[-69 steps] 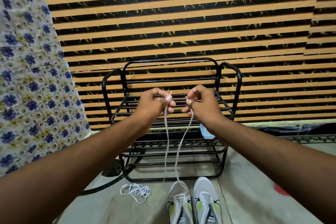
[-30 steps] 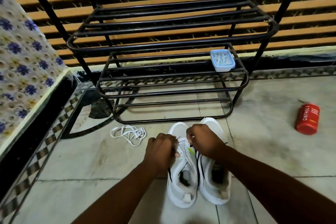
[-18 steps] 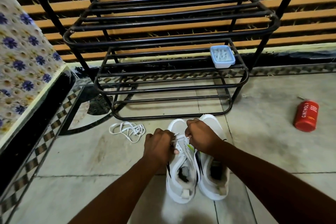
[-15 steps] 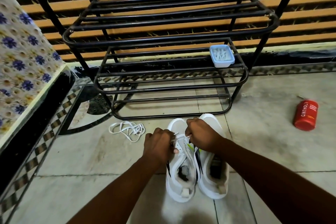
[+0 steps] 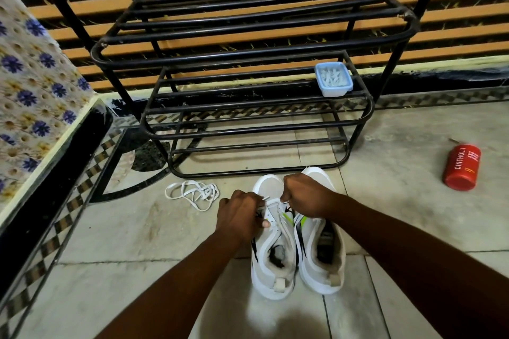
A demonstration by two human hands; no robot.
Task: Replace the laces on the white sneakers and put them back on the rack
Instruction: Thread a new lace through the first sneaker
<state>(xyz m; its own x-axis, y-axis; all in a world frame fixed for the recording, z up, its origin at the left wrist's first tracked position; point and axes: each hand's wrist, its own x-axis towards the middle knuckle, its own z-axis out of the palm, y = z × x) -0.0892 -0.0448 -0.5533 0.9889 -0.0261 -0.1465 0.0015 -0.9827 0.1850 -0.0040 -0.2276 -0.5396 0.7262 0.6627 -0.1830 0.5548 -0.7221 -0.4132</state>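
**Floor lot: re-lacing in progress**

- White sneakers (image 5: 309,264): a pair, side by side on the floor (image 5: 110,242); toes toward the rack (image 5: 248,53), just short of its lowest bars; not yet shelved.
- Left hand (image 5: 239,215): over the forefoot of the sneaker under work (image 5: 271,186); grip clenched, pinching the lace (image 5: 266,197) at the eyelets.
- Right hand (image 5: 305,195): opposite, above the same toe; grip clenched on the other run of that lace; the pinch itself is hidden behind the knuckles.
- Loose lace (image 5: 192,192): a tangled heap on the floor beside the pair, apart from both hands.
- Lidded box (image 5: 333,78): on the rack's middle shelf, at one end.
- Red can (image 5: 462,166): lying on the floor, well apart.
- Stage, judged: lower eyelets being threaded; much lacing remains.
- Hazards, judged:
  - an uneven pull would leave one end too short for the upper eyelets;
  - the hands cover the eyelets, so one may be skipped or the lace twisted;
  - nothing anchors the shoe, so a hard tug could slide or tip it against its mate.
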